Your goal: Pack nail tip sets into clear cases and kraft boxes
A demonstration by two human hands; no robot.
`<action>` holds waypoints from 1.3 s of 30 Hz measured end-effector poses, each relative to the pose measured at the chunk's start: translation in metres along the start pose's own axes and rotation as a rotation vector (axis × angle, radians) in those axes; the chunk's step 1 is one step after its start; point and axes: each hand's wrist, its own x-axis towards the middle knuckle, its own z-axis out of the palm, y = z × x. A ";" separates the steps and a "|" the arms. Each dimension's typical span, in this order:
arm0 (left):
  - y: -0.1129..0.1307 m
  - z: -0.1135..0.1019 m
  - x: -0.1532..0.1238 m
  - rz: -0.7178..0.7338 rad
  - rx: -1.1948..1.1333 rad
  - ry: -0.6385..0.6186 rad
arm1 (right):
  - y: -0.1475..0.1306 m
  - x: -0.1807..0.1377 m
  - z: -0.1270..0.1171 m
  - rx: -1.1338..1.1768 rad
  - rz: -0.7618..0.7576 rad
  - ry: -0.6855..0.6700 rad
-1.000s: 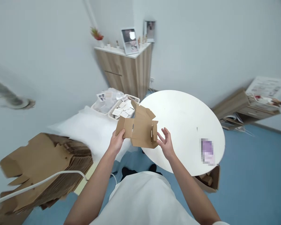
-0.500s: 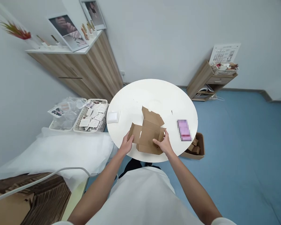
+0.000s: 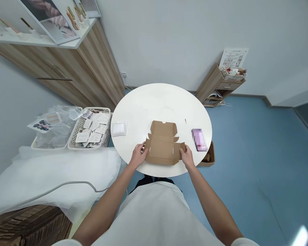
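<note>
A brown cardboard box blank [image 3: 161,149] lies mostly unfolded near the front edge of the round white table [image 3: 156,99]. Its lid panel with a small notch points away from me, and the side flaps are partly raised. My left hand [image 3: 138,155] is closed on the left side flap, thumb on the inner side. On the opposite side flap, my right hand [image 3: 187,156] is closed too, its thumb on the inside. A phone with a pink, pixelated screen [image 3: 199,140] lies right of my right hand. Left of the cardboard is a small white packet [image 3: 119,129].
A small dark object [image 3: 185,121] lies on the table's right half. An open carton of small brown boxes [image 3: 208,160] stands on the floor at right. To the left are a basket of white cards [image 3: 92,128], clear bags [image 3: 55,124], white sheeting [image 3: 92,164] and stacked cardboard [image 3: 41,225].
The cardboard has turned straight and lies flatter and more spread out. My right hand has shifted from its right part to the outer right flap. The camera view has moved somewhat.
</note>
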 end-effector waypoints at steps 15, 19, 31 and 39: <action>-0.024 0.027 0.007 -0.096 0.147 0.044 | 0.020 0.022 -0.015 -0.291 0.052 -0.007; -0.003 0.032 -0.010 0.156 0.458 0.143 | 0.013 0.041 -0.021 -0.522 -0.174 -0.039; 0.004 0.068 -0.018 0.259 0.631 -0.264 | -0.003 0.125 0.003 -0.307 -0.059 -0.391; 0.005 0.071 -0.022 0.215 0.624 -0.353 | -0.005 0.129 0.016 -0.354 -0.082 -0.281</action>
